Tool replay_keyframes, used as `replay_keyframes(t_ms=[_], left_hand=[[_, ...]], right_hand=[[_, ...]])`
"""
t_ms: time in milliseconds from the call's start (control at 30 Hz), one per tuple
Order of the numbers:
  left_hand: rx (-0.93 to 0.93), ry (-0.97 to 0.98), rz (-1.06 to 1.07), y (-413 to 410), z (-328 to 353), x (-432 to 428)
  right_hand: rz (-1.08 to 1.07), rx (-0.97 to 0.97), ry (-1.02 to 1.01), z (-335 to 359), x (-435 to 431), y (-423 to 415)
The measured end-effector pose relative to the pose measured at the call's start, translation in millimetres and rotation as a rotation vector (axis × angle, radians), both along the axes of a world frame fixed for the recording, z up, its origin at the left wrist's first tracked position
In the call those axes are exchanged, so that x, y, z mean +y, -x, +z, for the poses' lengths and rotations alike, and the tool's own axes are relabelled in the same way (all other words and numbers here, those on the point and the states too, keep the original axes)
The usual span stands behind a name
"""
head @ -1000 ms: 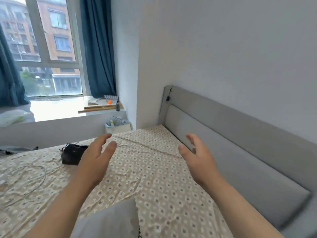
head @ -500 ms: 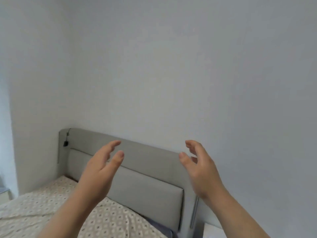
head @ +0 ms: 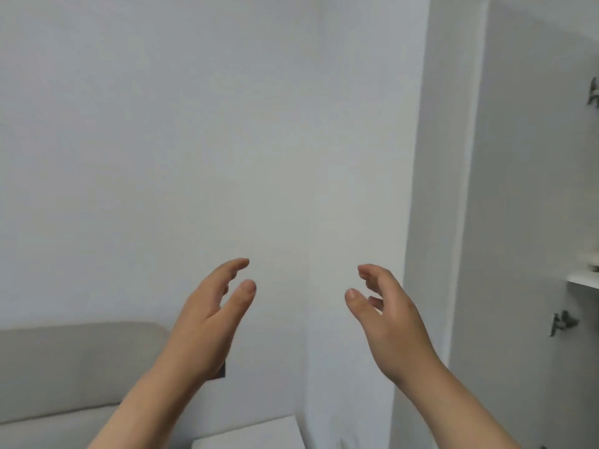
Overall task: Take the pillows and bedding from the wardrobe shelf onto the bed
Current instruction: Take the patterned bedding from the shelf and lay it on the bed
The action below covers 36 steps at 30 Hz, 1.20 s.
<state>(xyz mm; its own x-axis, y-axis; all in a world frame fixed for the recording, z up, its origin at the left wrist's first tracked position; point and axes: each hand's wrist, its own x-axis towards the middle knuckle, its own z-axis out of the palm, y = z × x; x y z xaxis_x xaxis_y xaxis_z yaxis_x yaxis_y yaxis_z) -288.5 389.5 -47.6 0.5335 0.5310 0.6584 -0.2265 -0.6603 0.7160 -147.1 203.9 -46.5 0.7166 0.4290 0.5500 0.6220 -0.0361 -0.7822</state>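
Note:
My left hand [head: 212,314] and my right hand [head: 387,314] are raised side by side in front of a bare white wall, palms facing each other, fingers apart, holding nothing. At the right edge stands the white wardrobe with its door [head: 518,222] swung open and a sliver of a shelf [head: 583,280] showing. The bed's grey padded headboard [head: 74,364] fills the lower left corner. No pillow or bedding can be seen; the shelf's contents are cut off by the frame edge.
A white bedside table top [head: 256,434] sits low between the headboard and the wardrobe side panel [head: 428,222]. Metal hinges [head: 562,323] stick out on the inner face of the open door.
The view has swung right, away from the bed and window, past the headboard to the wall and wardrobe. Both hands stay raised and empty in the same pose.

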Motion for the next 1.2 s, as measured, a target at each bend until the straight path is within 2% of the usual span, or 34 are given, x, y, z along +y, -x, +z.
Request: replay_keyframes(t_ms=[200,400,767,967,1200], left_hand=[[0.010,-0.022,-0.330,-120,11,-37],[0.019,-0.042,-0.631,-208,26,-75],[-0.018,-0.128,-1.018,-307,55,-220],[-0.083,-0.158,-1.138,-349,65,-312],[-0.079,-0.206,-1.207,-407,80,-403]], right_hand=[[-0.391,-0.026,-0.006,10,-77,-49],[-0.701,-0.054,0.016,21,-129,-64],[-1.219,-0.077,0.050,37,-255,-39],[-1.388,-0.105,0.033,38,-329,-50],[-1.445,-0.086,-0.004,39,-406,-98]])
